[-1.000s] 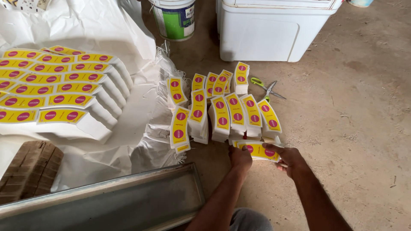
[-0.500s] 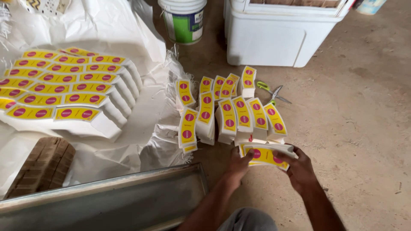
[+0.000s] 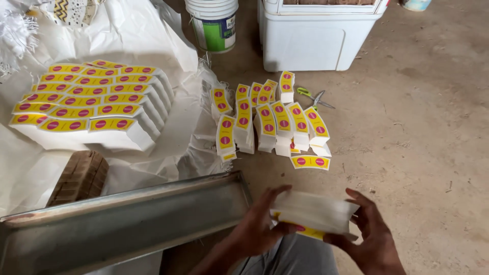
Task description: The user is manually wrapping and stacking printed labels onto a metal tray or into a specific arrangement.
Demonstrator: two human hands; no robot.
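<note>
While earlier: both hands were down at the floor rows, gathering a stack.
Head view, now: stack [image 3: 313, 213] lifted clear, near the lap.
Left hand [image 3: 257, 226]: fingers clasp the stack's left end.
Right hand [image 3: 369, 239]: fingers clasp its right end, thumb probably beneath.
Edges: tray [image 3: 122, 224] rim just left.
Room: bare floor [image 3: 417, 142] right; rows [image 3: 270, 119] ahead.
</note>
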